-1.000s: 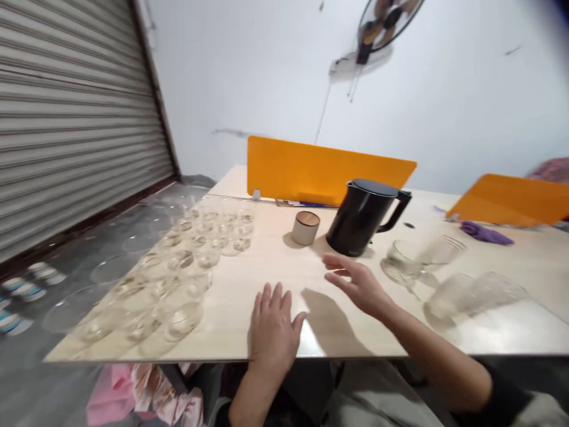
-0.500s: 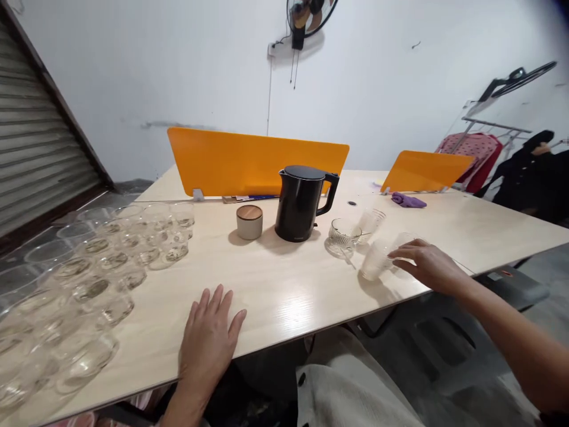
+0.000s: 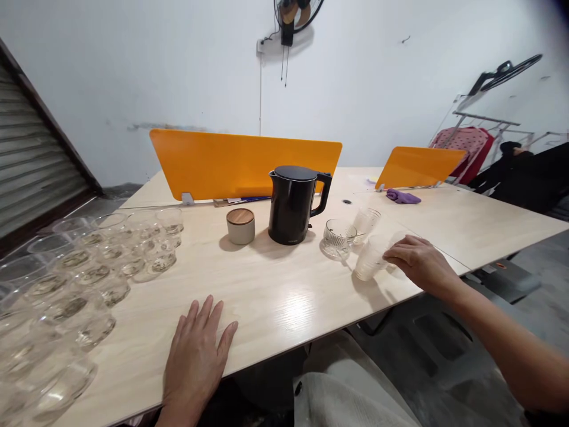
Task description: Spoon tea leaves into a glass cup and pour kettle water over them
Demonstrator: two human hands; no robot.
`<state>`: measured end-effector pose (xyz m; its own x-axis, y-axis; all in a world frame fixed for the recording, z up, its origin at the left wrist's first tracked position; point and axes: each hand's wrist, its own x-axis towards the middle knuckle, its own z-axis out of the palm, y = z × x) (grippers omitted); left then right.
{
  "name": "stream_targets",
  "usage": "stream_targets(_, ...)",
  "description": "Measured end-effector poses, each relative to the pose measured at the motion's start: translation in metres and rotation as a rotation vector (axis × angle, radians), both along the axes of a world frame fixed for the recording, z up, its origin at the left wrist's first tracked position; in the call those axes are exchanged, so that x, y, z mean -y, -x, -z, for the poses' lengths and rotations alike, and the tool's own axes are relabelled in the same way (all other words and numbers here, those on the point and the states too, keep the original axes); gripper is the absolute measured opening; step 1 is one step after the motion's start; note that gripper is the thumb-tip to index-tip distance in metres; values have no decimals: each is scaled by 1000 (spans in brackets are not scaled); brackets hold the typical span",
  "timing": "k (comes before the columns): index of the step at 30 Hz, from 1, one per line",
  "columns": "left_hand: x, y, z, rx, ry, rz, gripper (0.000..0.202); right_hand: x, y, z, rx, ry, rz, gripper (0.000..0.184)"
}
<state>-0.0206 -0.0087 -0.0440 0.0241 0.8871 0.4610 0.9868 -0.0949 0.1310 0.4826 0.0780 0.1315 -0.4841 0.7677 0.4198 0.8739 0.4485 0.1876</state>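
My left hand (image 3: 195, 356) lies flat on the light wooden tabletop near its front edge, fingers spread, holding nothing. At the right, my right hand (image 3: 420, 261) has its fingers and thumb pinched together, the tips against the upper right side of a clear ribbed glass (image 3: 370, 261). What is between the fingertips is too small or hidden to make out. Another clear glass, partly covered by my right hand, stands behind the ribbed one. Farther back is a tall clear glass (image 3: 367, 223). Left of these sits a ribbed glass bowl (image 3: 338, 238) with a thin stirrer-like utensil.
A black electric kettle (image 3: 291, 204) stands mid-table beside a grey jar (image 3: 240, 230) with a wooden lid. Several clear glasses (image 3: 111, 284) crowd the left side. Orange dividers (image 3: 249, 166) rise behind, and a purple cloth (image 3: 402, 196) lies at the back right.
My right hand's fingers have closed into a pinch beside the ribbed glass. My left hand stays flat on the table. The whole view has shifted slightly.
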Motion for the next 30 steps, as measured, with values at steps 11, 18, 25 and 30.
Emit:
stream_targets(11,1,-3,-8,-11,26,-3,54,28,9,-46,-125,-274,132,29)
stream_targets(18,2,-11,-23,20,82,-46,50,30,100,-35,-301,-216,-173,18)
stream_targets(25,2,-14,-34,88,119,-67,48,-23,227,17,-215,56,-390,30)
stream_targets(30,2,-15,-38,131,136,-71,48,-52,285,30,-99,76,-412,29)
